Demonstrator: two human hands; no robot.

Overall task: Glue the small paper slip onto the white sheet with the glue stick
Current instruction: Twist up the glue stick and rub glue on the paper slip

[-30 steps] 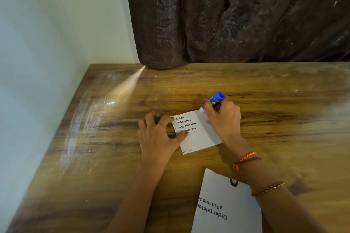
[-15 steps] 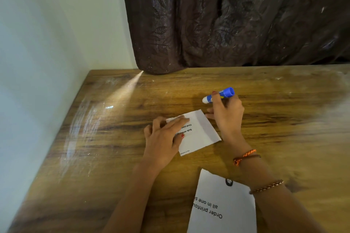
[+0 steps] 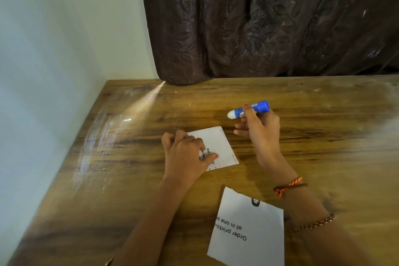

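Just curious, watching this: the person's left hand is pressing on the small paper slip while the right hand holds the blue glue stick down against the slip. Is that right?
Not quite. The head view shows the right hand holding the glue stick lifted off, beyond the small paper slip, its white tip not touching it. The rest holds: the left hand presses on the slip.
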